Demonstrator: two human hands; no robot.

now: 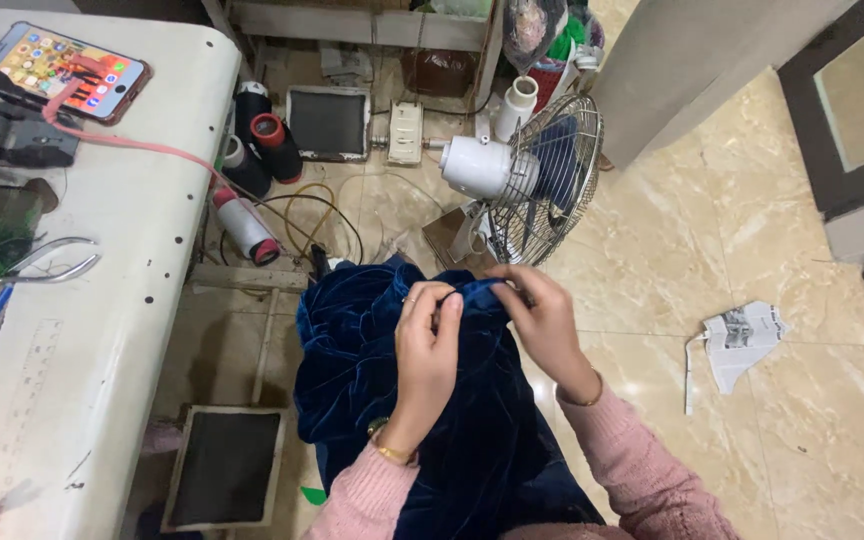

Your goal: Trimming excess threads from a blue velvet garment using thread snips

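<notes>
Marble floor [772,200], hands [487,325] pinching velvet edge [472,290]

Four thread cones [248,226], one fan [542,180]

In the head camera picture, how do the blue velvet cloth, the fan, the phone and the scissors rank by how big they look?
1. blue velvet cloth, held in both hands and nearest the camera, which flatters it
2. fan
3. phone
4. scissors, close to the phone, so unsure
</notes>
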